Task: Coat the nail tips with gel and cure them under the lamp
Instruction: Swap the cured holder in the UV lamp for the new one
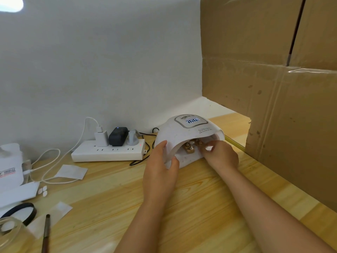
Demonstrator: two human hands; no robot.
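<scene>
White plastic forms the domed curing lamp (189, 137), which sits on the pale wooden table (127, 207) with its mouth toward the person and lit digits on its top display. Inside the mouth stands a small brass holder (190, 147) carrying the nail tips (191, 142). The left hand (160, 170) grips the lamp's left front edge, thumb curled under the rim and fingers over the shell. The right hand (221, 155) reaches into the right side of the mouth, fingers bent beside the holder; whether they pinch anything I cannot tell. Left of the lamp, against the wall, lies a white power strip (108, 150) with a white charger, a black adapter and a grey plug in it. Farther left of the lamp, near the table's front corner, lie several loose white tips (42, 190), a brush (46, 232) and paper squares. Right of the lamp rises a cardboard wall (282, 88).
</scene>
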